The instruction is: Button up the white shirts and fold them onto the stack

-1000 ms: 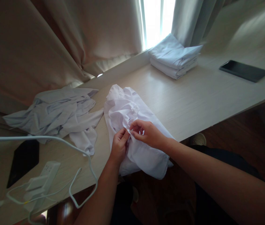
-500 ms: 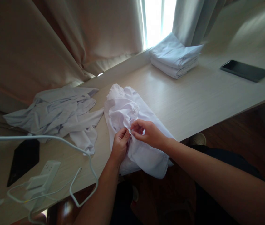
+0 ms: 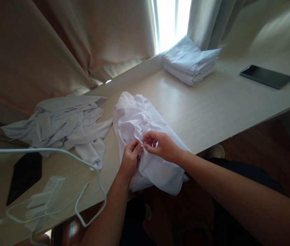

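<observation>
White garment (image 3: 151, 165), one: on worktop (image 3: 196, 109), near end over its front edge, long axis running far-left to near-right, fabric pinched mid-length by left hand (image 3: 131, 155) and right hand (image 3: 161, 145), neither nearer.

White garment (image 3: 155, 167) (rumpled), partly off the table (image 3: 203, 106)

Lettering, brands, numerals, signs: none legible. Surfaces viewed: power strip (image 3: 54, 185); black flat item (image 3: 25, 177), left of power strip; dark phone (image 3: 267, 77), well right of power strip.
</observation>
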A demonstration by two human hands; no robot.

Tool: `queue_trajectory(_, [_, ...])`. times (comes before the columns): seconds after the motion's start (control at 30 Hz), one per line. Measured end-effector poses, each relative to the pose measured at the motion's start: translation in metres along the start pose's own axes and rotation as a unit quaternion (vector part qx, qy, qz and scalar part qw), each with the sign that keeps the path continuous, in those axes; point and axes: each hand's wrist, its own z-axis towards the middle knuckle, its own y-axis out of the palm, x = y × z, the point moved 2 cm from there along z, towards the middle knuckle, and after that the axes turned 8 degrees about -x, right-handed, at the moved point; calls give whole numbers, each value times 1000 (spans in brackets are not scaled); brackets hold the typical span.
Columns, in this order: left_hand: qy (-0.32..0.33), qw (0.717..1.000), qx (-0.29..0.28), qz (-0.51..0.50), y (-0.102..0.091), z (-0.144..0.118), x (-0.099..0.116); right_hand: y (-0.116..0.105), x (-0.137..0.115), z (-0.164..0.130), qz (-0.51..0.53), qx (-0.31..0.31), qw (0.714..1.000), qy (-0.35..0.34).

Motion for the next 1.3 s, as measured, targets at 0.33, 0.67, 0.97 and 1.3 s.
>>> queue_trajectory(0.33, [-17,998,12,-51,4,0,-2,-1,3,0,-53,-1,999,2])
queue_trajectory(0.67, [-44,998,33,0,6,-1,0,0,7,0,-50,20,998,36])
queue_trajectory(0.97, [-26,998,39,50,0,-1,-1,0,6,3,-18,18,999,34])
queue_trajectory(1.3, [-22,993,38,108,-1,-3,1,3,8,3,-10,13,999,49])
